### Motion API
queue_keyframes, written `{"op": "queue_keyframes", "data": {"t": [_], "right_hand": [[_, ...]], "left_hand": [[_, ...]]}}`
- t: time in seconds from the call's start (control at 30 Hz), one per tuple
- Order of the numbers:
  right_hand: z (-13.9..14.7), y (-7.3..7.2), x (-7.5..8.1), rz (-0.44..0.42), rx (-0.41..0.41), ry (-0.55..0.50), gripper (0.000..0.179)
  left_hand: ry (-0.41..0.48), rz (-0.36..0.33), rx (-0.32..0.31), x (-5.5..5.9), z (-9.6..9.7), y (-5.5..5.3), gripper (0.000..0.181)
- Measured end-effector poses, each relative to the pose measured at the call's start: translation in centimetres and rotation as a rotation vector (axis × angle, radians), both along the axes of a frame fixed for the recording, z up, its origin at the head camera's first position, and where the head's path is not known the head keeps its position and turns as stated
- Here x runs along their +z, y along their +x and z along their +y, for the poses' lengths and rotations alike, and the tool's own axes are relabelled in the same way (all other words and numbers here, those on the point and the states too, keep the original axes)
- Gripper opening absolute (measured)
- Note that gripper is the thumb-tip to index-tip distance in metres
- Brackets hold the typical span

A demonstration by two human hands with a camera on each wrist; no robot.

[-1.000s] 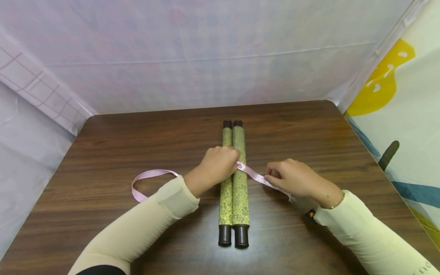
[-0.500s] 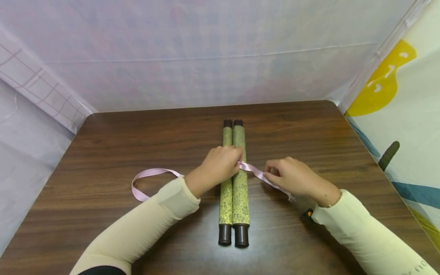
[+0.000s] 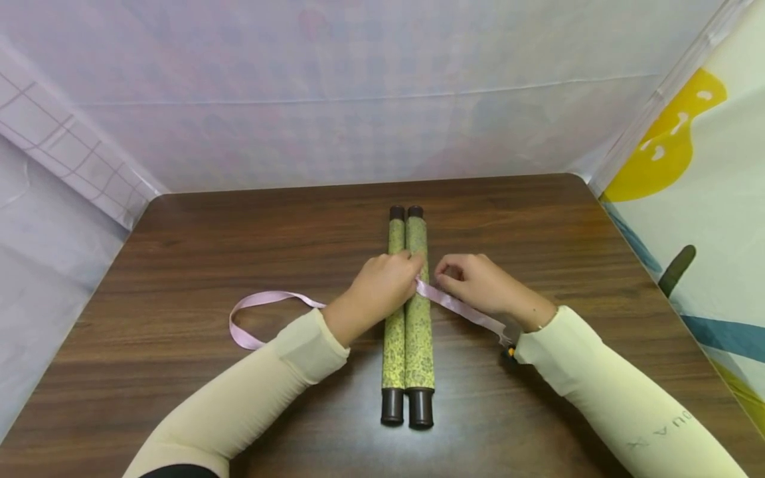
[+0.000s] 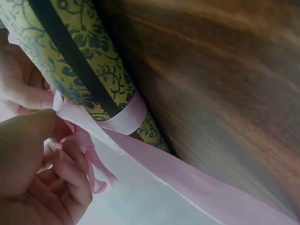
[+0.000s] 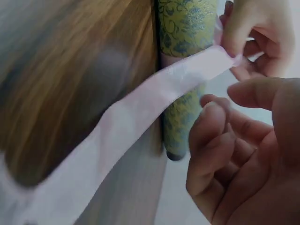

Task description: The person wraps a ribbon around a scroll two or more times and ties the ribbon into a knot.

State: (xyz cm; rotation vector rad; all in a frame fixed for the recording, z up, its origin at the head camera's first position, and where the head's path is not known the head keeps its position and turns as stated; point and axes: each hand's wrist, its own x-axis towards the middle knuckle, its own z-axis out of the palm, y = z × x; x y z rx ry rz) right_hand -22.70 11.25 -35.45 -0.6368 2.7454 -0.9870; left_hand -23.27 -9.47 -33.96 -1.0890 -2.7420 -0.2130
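A scroll [image 3: 420, 352] with two green-gold patterned rolls and dark end knobs lies lengthwise on the table. A pink ribbon [image 3: 469, 312] crosses it, with a frayed tail to the right and a loop to the left. Above the rolls my left hand [image 3: 385, 282] pinches the ribbon between thumb and index finger; in the left wrist view the ribbon [image 4: 126, 117] wraps round one roll and bunches at the fingers. Just right of the scroll is my right hand [image 3: 484, 285]. Its fingers [image 5: 213, 126] are loosely bent near the ribbon, with nothing between them and the thumb.
The brown wooden table [image 3: 209, 245] reaches a pale cloth wall [image 3: 358, 133] at the back. Patterned cloth hangs on both sides, with a yellow shape [image 3: 669, 153] printed on the right one.
My right hand has moved left and away from me, from beside the ribbon's tail to close by the scroll. My left hand stays at the ribbon with little movement.
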Motion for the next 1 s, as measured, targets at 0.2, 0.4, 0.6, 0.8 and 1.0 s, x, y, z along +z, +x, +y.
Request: {"op": "queue_keyframes", "data": {"t": [0.2, 0.4, 0.6, 0.8, 1.0], "right_hand": [[-1.3, -0.8, -0.4, -0.165, 0.039, -0.196, 0.017], [-1.6, -0.7, -0.8, -0.245, 0.058, -0.293, 0.014], [-1.4, -0.4, -1.0, -0.242, 0.064, -0.293, 0.012], [-1.3, -0.1, -0.8, -0.238, 0.049, -0.316, 0.012], [-1.4, -0.5, -0.9, -0.302, -0.031, -0.376, 0.024]], "left_hand": [[0.061, 0.067, -0.003, -0.5, -0.1, -0.1, 0.009], [0.062, 0.084, -0.003, -0.4, -0.2, -0.1, 0.007], [0.054, 0.124, -0.015, -0.5, -0.2, -0.1, 0.013], [0.05, 0.141, -0.029, -0.6, -0.2, -0.2, 0.022], [0.079, 0.124, -0.05, -0.6, -0.3, -0.2, 0.018]]}}
